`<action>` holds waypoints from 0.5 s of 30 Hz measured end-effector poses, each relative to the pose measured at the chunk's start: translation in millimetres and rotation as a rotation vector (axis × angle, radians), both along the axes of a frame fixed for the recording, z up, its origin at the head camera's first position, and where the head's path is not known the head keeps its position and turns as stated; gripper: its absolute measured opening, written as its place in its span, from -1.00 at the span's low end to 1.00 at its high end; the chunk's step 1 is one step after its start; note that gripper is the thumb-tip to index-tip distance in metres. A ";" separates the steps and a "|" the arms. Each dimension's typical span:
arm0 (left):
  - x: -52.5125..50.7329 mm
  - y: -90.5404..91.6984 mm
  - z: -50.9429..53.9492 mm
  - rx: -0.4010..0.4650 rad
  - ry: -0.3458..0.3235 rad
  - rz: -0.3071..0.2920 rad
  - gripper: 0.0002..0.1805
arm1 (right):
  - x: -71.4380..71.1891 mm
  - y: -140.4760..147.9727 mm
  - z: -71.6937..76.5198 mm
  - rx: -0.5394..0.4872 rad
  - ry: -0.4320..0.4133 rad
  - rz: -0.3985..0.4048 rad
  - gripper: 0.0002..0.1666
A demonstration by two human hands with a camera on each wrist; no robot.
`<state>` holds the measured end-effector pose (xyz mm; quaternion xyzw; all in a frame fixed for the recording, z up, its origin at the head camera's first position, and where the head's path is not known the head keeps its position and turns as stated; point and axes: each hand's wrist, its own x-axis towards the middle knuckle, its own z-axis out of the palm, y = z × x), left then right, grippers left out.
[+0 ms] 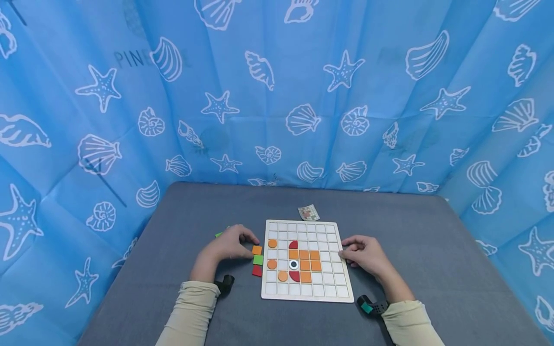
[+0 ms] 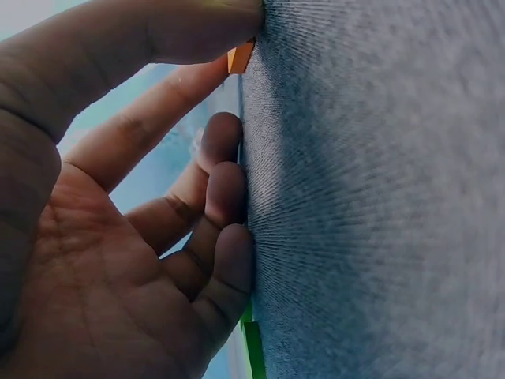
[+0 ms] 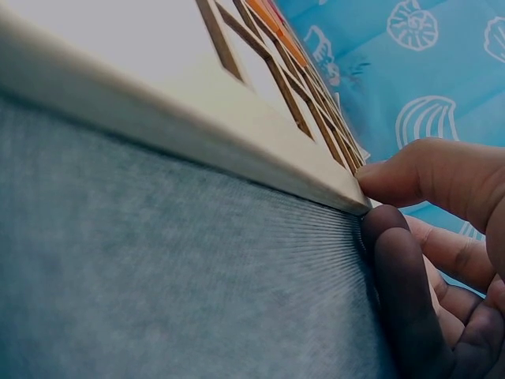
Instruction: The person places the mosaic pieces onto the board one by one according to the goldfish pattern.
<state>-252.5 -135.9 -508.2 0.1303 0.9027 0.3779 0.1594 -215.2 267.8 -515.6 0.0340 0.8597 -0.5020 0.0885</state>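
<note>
With thumb and index finger, my left hand (image 1: 228, 243) pinches an orange square tile (image 1: 257, 250) on the table, left of a white grid board (image 1: 331, 278). The tile's edge (image 2: 240, 58) shows between those fingertips in the left wrist view. A green tile (image 1: 258, 260) and a red tile (image 1: 257, 271) lie just below it. My right hand (image 1: 365, 254) grips the board's right edge, its thumb (image 3: 387, 181) on the rim. On the board sit several orange squares (image 1: 304, 265), three orange discs (image 1: 271, 264), two red rounded pieces (image 1: 294, 276) and an eye disc (image 1: 294, 265).
A small patterned card (image 1: 308, 213) lies behind the board on the grey cloth-covered table (image 1: 207, 202). Green pieces (image 1: 218, 235) show partly behind my left hand. A blue curtain (image 1: 277, 134) with shell prints hangs beyond the table.
</note>
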 end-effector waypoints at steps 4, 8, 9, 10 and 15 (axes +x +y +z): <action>0.4 0.3 -0.8 -0.001 0.004 0.002 -0.72 | 0.8 0.1 0.0 -0.006 -0.005 0.000 -0.57; 1.2 0.3 0.1 -0.004 0.007 0.007 -0.74 | 1.1 0.4 0.2 -0.011 -0.006 0.004 -0.57; 1.1 0.4 0.0 -0.007 0.008 0.010 -0.75 | 1.1 0.4 0.2 -0.013 -0.006 0.006 -0.57; 1.2 0.4 0.0 -0.009 0.009 0.013 -0.75 | 0.9 0.4 0.1 -0.012 -0.006 0.007 -0.57; 1.3 -0.7 1.1 -0.011 0.032 0.007 -0.77 | 0.2 0.2 -0.5 -0.010 -0.003 0.006 -0.56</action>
